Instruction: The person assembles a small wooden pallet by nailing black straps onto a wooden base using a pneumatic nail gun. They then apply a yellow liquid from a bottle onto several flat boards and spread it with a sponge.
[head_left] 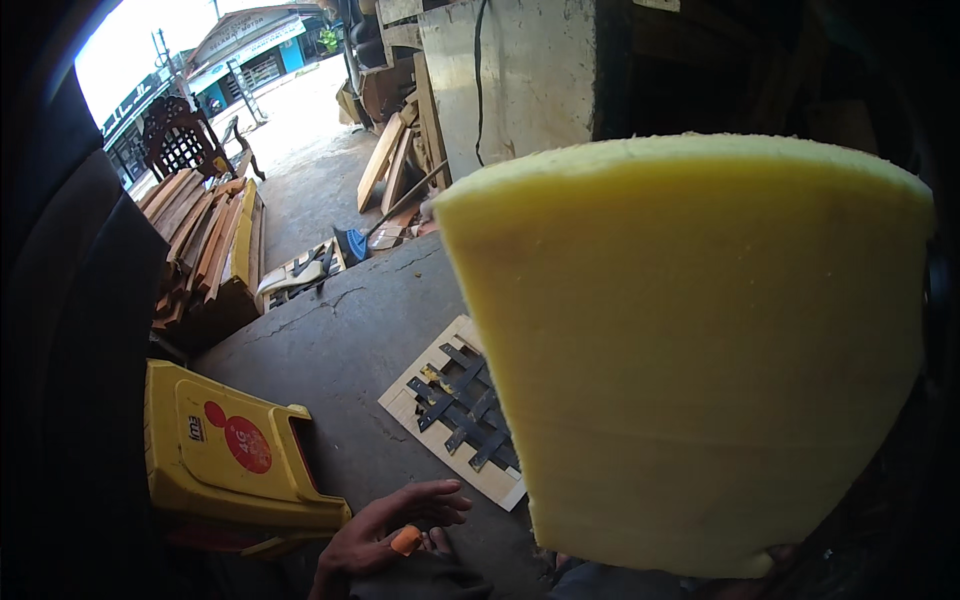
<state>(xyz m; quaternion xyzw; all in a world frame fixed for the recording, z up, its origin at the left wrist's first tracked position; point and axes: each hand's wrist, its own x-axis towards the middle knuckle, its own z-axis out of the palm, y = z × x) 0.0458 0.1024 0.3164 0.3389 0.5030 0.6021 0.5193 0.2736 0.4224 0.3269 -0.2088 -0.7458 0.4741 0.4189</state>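
Left hand [385, 530], lower centre of the frame: palm turned up, fingers spread and loosely curled, gripping nothing; a small orange object [406, 540], too small to identify, lies against the fingers near the thumb. Right hand [775, 560], lower right edge: only a sliver shows beneath the foam, so whether it is clamped on the lower edge of the slab cannot be told, though the slab is raised off the floor there.

Yellow foam cushion slab [690, 350], right half of the frame: a trapezoid held up close to the camera, broad face toward the viewer, long axis running roughly vertical, wider at the upper edge. It lies up and to the right of the left hand, apart from it; the right hand is the nearer of the two.

Wooden seat frame with black webbing straps [450, 410], centre: flat on the concrete floor [340, 340], partly hidden behind the slab's left edge, just above the left hand.

Yellow plastic stool [230, 450], lower left, lying on its side beside the left hand. Stacked timber boards [205, 240] at upper left.
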